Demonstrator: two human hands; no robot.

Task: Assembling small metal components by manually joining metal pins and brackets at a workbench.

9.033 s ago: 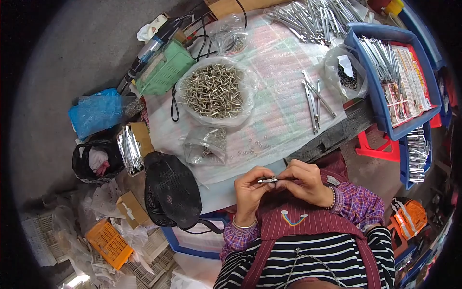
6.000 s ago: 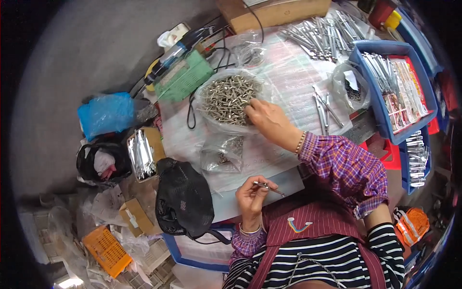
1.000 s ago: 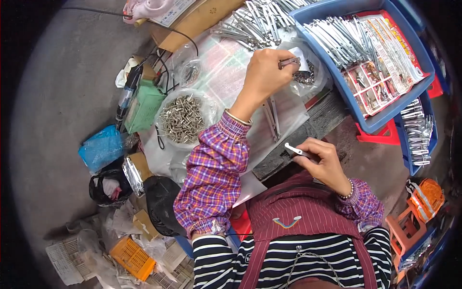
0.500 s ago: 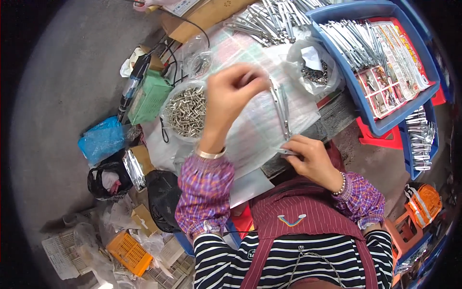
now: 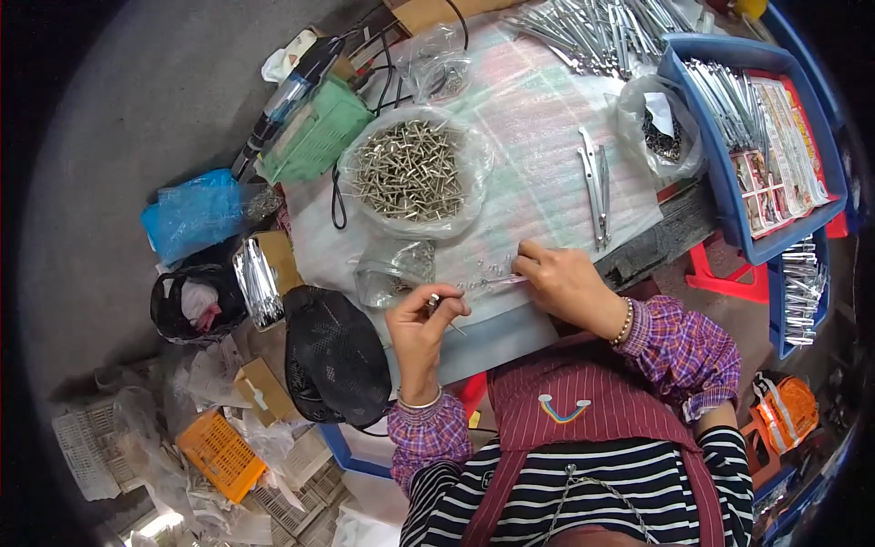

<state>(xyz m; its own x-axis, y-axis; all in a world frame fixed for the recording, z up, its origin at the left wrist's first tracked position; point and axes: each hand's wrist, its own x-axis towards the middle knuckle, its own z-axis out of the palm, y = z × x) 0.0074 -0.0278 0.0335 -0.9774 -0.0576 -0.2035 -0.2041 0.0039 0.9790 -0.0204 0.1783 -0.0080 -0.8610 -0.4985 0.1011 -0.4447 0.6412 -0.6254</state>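
Observation:
My left hand [image 5: 421, 339] is closed in a pinch near the table's front edge. A small metal rivet, much like those in the bag, sticks out of its fingers. Just right of it, my right hand [image 5: 567, 290] has its fingers closed on a thin metal strip [image 5: 503, 281] that points left, partly hidden. Small clear rings [image 5: 492, 267] lie by its fingertips. Beyond the hands a plastic-lined container of rivets [image 5: 407, 173] stands on the left. A pair of joined metal strips [image 5: 594, 187] lies farther right on the foam sheet [image 5: 529, 128].
Piled metal strips [image 5: 602, 32] lie at the back. A blue tray [image 5: 784, 232] with more strips stands right, beside a bag of dark small parts [image 5: 663, 132]. On the left are a green basket [image 5: 314, 137], a power screwdriver [image 5: 283, 105] and a black mesh cap [image 5: 333, 356].
My left hand has come down from above the sheet to the front edge, near my right hand. My right hand has shifted slightly left. The view has shifted too.

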